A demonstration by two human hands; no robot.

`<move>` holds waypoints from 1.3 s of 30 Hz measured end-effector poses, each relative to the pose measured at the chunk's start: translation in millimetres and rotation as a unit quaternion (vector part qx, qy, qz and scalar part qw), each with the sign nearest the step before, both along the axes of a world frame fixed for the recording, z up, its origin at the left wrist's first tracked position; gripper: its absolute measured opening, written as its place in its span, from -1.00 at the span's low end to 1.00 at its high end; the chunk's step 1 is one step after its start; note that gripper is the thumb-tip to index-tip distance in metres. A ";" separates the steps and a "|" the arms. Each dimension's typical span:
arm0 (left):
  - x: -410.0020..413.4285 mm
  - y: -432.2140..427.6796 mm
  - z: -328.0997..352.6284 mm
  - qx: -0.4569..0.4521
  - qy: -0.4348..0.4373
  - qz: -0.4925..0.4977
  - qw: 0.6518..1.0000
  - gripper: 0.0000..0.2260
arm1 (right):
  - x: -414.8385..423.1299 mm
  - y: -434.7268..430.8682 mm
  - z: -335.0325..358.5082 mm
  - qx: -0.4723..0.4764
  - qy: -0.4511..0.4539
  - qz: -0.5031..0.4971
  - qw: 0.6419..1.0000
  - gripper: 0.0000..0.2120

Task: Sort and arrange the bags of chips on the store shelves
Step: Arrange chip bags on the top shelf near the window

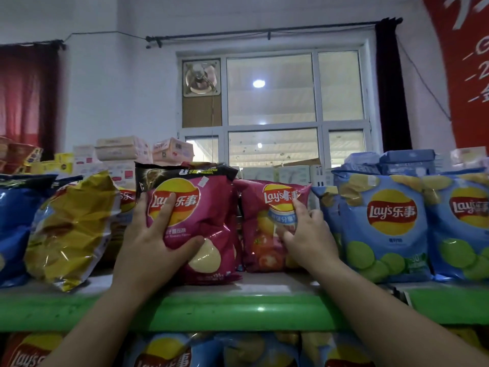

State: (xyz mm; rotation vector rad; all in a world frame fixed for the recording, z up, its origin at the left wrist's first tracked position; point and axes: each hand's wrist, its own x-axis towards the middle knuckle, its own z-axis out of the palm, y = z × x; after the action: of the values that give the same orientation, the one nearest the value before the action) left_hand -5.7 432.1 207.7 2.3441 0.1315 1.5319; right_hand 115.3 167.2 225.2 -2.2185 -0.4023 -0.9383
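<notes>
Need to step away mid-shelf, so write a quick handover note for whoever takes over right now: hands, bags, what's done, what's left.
Left hand: grips the front magenta bag, which stands upright on the top shelf.
Right hand: holds the right side of the second magenta bag, just behind and to the right of the first.
Done: the light-blue bags stand upright in a row on the right.
Left: line up the two magenta bags. The yellow bag on the left leans crumpled and probably needs straightening.
</notes>
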 end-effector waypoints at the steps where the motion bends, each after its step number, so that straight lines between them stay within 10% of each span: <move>1: 0.0 -0.7 -3.6 0.012 0.003 0.008 1.000 -0.09 | -1.5 -0.2 0.5 -0.009 0.008 -0.011 1.000 -0.27; 9: -2.1 -0.3 -11.7 0.037 -0.010 0.011 0.999 -0.10 | -24.8 38.8 57.8 0.067 -0.235 0.082 0.966 -0.70; 24: 5.6 5.2 -14.3 0.059 -0.064 0.007 0.996 -0.15 | 86.5 164.0 193.4 -0.213 0.130 0.189 0.950 -0.20; 29: 7.8 6.2 -16.0 0.062 -0.075 0.010 0.995 -0.15 | 103.6 166.8 175.5 -0.042 0.191 0.274 0.941 -0.57; 34: 7.8 5.8 -15.6 0.060 -0.068 0.015 0.996 -0.15 | 86.6 155.5 180.8 -0.078 -0.001 0.149 0.986 -0.86; 39: 7.0 5.0 -14.7 0.055 -0.050 0.018 0.997 -0.14 | 60.0 121.9 182.9 0.102 -0.060 0.167 0.979 -0.92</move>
State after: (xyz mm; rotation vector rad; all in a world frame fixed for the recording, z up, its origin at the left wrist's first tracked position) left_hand 1.3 437.1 192.9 2.3540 0.0674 1.7104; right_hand 175.2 289.1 408.1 -1.8425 -0.6802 -0.8896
